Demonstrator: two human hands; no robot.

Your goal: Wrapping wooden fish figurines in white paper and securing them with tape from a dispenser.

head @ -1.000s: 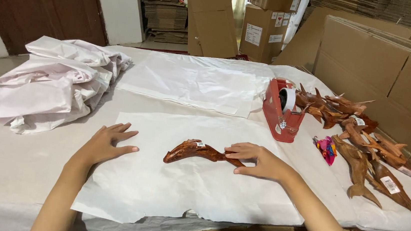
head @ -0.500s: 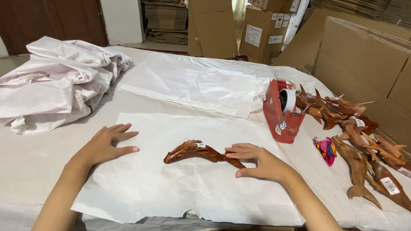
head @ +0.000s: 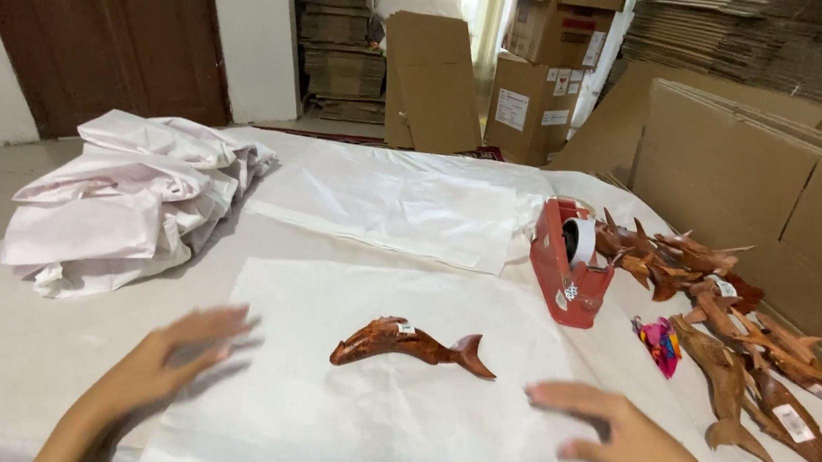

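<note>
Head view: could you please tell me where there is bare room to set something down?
Bare paper lies around the wooden dolphin, between left hand and right hand. The right edge is crowded: tape dispenser, carving pile.

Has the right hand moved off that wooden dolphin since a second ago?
Yes. The right hand was touching the wooden dolphin's tail; now it has pulled back toward the person, lying apart from the dolphin on the white paper sheet.
</note>
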